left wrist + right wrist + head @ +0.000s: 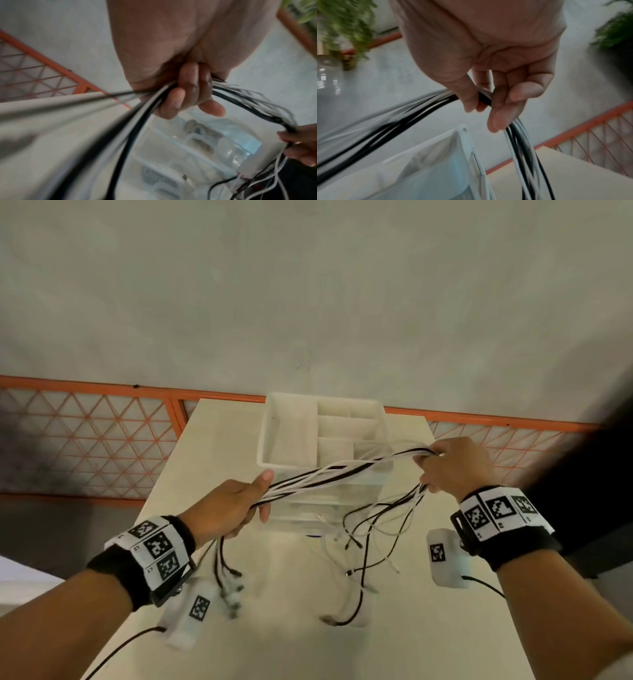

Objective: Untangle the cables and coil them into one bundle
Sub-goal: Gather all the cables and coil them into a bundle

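Observation:
Several black and white cables (342, 472) stretch between my two hands above the table. My left hand (236, 508) grips them at the lower left, fingers curled round the cables (149, 102); their ends with plugs hang below it. My right hand (452, 467) grips the same cables (419, 106) at the upper right, and the loose ends (370, 529) dangle from it down to the table top. In the left wrist view my left hand (192, 97) shows fingers wrapped round the strands. My right hand (488, 100) pinches them between thumb and fingers.
A white plastic organizer box (291, 463) with compartments stands on the beige table (291, 645), right behind and under the stretched cables. An orange lattice railing (85, 440) runs beyond the table's far edge. Green plants (346, 24) show in the right wrist view.

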Tool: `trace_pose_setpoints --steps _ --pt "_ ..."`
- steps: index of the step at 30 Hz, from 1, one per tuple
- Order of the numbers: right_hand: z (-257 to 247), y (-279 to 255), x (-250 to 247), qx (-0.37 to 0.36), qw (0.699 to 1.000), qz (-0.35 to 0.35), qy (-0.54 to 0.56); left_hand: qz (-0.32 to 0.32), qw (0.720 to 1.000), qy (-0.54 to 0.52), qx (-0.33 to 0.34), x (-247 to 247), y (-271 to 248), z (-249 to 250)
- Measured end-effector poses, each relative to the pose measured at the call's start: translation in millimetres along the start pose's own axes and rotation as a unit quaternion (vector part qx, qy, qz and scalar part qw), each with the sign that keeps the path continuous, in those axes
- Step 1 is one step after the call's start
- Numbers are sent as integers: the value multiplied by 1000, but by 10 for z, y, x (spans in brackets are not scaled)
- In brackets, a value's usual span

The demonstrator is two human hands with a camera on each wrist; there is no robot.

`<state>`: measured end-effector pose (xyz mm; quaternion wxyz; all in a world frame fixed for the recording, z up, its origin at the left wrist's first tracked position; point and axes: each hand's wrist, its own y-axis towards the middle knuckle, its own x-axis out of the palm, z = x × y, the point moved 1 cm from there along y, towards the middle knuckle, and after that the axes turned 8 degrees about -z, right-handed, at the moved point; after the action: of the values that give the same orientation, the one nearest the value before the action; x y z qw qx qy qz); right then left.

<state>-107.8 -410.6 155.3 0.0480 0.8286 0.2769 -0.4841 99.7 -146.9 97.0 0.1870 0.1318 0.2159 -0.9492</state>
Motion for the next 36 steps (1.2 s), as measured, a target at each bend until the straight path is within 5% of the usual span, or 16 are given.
trace_pose_setpoints --steps 4,8,13,18,23,27,32,36 --pt "158 287 -18 28 986 48 158 3 998 11 -54 12 47 -261" --pt "-45 359 -66 -33 960 88 265 26 997 18 -71 34 83 -301" --pt "-199 317 -125 -131 872 124 454 93 995 0 -37 -55 107 -103" --pt "72 328 -1 -174 801 85 566 135 991 -20 5 -184 138 44" --pt "750 229 572 -55 876 7 480 150 989 10 12 -180 88 4" --pt "1369 99 1123 35 978 -69 195 132 990 43 -10 -69 49 -82" --pt "1292 -239 1241 97 964 -248 5 87 991 103 -20 118 57 -63" --pt "702 -382 981 -28 967 -248 -59 36 991 131 13 191 48 61"
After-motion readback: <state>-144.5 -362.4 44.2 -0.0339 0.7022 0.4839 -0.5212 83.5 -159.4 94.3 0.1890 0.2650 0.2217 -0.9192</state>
